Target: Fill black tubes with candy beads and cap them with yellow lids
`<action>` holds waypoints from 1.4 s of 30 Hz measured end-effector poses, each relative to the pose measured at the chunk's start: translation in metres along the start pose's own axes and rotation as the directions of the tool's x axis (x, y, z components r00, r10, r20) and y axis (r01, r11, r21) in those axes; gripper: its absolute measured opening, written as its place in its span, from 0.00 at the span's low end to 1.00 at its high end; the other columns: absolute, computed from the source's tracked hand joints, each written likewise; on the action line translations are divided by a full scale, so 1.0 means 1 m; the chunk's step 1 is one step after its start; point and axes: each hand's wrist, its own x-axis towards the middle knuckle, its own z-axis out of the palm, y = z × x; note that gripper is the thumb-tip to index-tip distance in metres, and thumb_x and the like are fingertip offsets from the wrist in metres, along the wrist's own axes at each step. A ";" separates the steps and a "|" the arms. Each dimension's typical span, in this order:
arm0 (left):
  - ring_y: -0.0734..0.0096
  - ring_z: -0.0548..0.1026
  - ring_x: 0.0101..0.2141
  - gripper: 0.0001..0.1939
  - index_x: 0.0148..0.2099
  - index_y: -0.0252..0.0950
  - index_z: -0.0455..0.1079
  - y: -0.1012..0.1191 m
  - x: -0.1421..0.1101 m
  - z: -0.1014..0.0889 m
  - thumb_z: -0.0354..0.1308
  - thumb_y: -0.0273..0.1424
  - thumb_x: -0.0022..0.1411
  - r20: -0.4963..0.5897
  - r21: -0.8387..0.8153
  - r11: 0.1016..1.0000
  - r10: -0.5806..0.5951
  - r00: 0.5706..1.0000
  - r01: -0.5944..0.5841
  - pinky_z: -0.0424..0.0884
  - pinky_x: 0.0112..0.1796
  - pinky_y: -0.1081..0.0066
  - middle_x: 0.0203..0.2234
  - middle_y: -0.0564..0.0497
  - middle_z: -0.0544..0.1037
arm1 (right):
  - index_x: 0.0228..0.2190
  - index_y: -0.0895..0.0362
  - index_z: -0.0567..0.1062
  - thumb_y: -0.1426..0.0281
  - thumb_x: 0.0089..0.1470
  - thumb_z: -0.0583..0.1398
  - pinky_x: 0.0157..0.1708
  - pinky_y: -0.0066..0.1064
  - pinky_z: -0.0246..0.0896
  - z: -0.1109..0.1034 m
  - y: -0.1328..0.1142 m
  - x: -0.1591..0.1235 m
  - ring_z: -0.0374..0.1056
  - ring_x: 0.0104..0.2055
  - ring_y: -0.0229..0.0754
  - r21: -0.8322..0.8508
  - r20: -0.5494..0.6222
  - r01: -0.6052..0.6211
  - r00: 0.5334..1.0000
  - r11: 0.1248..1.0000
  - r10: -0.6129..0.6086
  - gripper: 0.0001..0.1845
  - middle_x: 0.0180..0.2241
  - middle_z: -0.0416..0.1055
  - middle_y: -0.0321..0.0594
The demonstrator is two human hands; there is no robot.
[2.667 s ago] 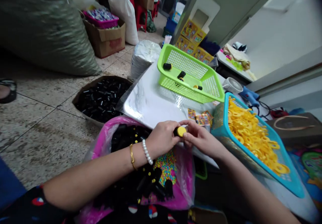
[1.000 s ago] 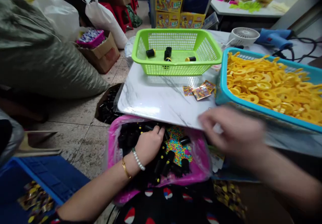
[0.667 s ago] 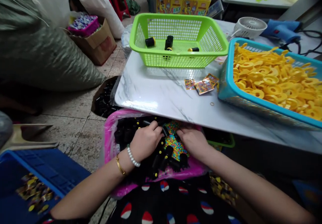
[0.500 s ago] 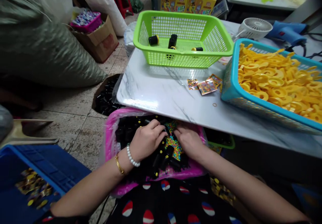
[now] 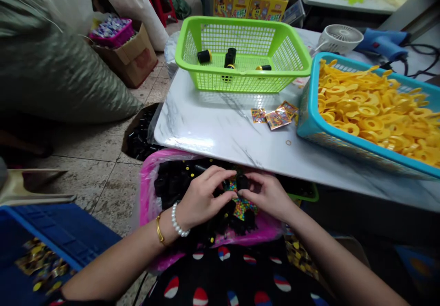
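Note:
My left hand (image 5: 202, 193) and my right hand (image 5: 266, 195) meet above my lap, fingers curled around a short black cylinder (image 5: 242, 182). Its ends are hidden by my fingers. Beneath them, a pink-edged plastic bag (image 5: 147, 191) holds a heap of black cylinders (image 5: 172, 180), some with small yellow dots. Colourful candy beads (image 5: 243, 208) lie among them. Just beyond my hands stands the white marble-patterned board (image 5: 220, 134).
On the board are a green mesh basket (image 5: 240, 85) with several black cylinders, a blue basket (image 5: 330, 134) of yellow rings, and small printed cards (image 5: 276, 119). A floor container (image 5: 137, 136) holds black cylinders. A blue crate (image 5: 41, 251) sits lower left.
My hands have left the heap, where they were digging apart, and come together above it around a black cylinder. The view has shifted slightly.

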 end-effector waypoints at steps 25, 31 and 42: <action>0.70 0.76 0.34 0.12 0.47 0.32 0.72 -0.020 -0.007 -0.003 0.55 0.32 0.66 0.143 0.171 0.985 -0.037 0.989 0.012 0.74 0.37 0.71 0.35 0.46 0.76 | 0.37 0.58 0.73 0.71 0.56 0.58 0.34 0.30 0.62 0.001 0.004 0.014 0.69 0.37 0.43 -0.511 0.409 0.360 0.900 0.781 -0.147 0.06 0.37 0.70 0.44; 0.73 0.75 0.31 0.11 0.47 0.34 0.72 -0.020 -0.007 -0.005 0.57 0.32 0.64 0.102 0.096 0.995 -0.021 0.995 0.011 0.72 0.33 0.74 0.33 0.48 0.76 | 0.48 0.56 0.71 0.72 0.51 0.61 0.31 0.26 0.64 -0.011 0.002 0.012 0.67 0.30 0.34 0.129 0.359 0.154 0.914 0.980 -0.191 0.21 0.37 0.71 0.38; 0.68 0.75 0.44 0.20 0.57 0.37 0.65 -0.003 -0.008 -0.003 0.58 0.27 0.63 0.030 -0.068 0.991 0.121 0.992 -0.118 0.74 0.44 0.69 0.43 0.44 0.74 | 0.41 0.53 0.68 0.69 0.52 0.65 0.37 0.28 0.71 0.007 -0.010 -0.002 0.73 0.38 0.36 0.677 0.110 0.064 0.976 0.734 -0.187 0.14 0.42 0.70 0.38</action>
